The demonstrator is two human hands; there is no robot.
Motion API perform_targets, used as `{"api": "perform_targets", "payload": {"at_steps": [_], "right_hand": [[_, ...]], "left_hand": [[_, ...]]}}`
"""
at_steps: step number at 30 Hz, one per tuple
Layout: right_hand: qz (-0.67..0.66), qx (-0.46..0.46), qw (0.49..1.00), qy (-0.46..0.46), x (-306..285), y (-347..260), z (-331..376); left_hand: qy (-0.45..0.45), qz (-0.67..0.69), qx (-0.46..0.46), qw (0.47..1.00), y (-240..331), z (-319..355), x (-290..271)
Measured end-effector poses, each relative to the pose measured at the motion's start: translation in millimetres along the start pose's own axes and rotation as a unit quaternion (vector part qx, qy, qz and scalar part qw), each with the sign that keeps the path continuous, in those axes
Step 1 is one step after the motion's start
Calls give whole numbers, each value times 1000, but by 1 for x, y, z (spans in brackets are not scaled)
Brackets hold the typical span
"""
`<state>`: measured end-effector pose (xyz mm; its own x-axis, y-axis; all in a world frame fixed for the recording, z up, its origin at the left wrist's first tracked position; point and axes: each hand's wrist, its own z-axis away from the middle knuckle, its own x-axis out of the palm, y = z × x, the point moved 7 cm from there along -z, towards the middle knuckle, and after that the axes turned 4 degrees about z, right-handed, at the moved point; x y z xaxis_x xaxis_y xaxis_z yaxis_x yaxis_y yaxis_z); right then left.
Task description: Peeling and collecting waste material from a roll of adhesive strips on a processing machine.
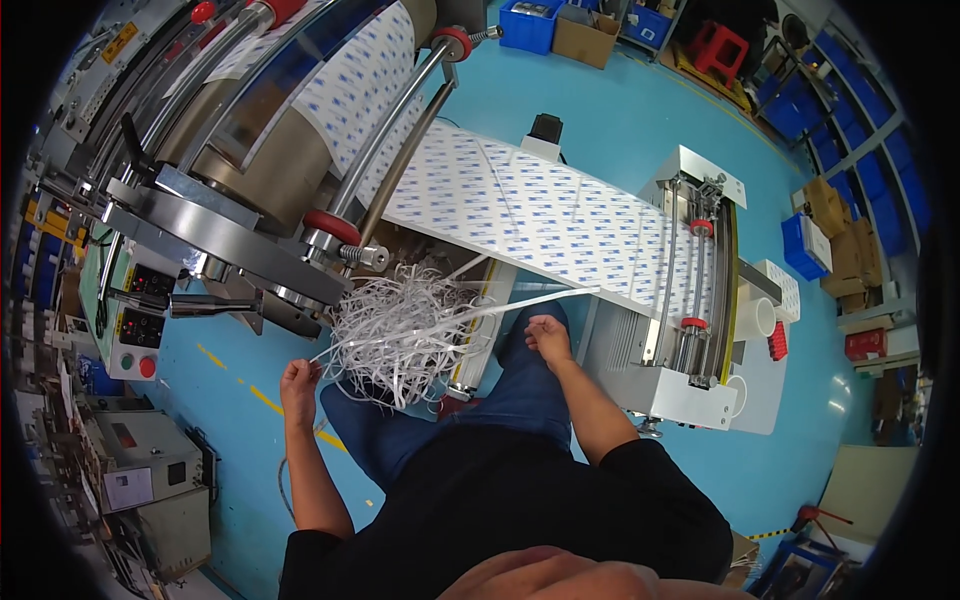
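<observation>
My left hand (299,381) is closed, with its fingertips pinching a thin white strip beside a tangled heap of white strips (400,335). That heap lies between my knees, under the big roller machine (255,190). Above my right thigh, my right hand (548,338) has its fingers curled in, and I see nothing in it. A long white strip (540,299) stretches from the heap toward the near edge of the printed sheet web (530,200). This white web with small blue print runs from the large roller to a smaller roller unit (690,290) at the right.
A control box (135,340) with buttons stands at the left, above a grey cabinet (150,460). Blue bins (530,25) and a cardboard box (585,38) sit at the back. Shelving (870,130) lines the right side. A red stool (717,50) stands far right.
</observation>
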<state>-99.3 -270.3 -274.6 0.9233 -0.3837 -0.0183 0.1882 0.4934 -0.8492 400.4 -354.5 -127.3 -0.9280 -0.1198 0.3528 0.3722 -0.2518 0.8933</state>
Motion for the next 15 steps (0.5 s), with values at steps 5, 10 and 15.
{"api": "perform_targets", "payload": {"at_steps": [5,10,15], "right_hand": [[17,6,1000,6,-6,6,0],[-4,-19,1000,5,-5,-1,0],[-5,-10,1000,-3,-6,-1,0]], "left_hand": [[49,75,-48,995,-22,1,-41],[136,150,-73,976,-44,-1,-91],[213,185,-123,951,-65,-10,-114]]}}
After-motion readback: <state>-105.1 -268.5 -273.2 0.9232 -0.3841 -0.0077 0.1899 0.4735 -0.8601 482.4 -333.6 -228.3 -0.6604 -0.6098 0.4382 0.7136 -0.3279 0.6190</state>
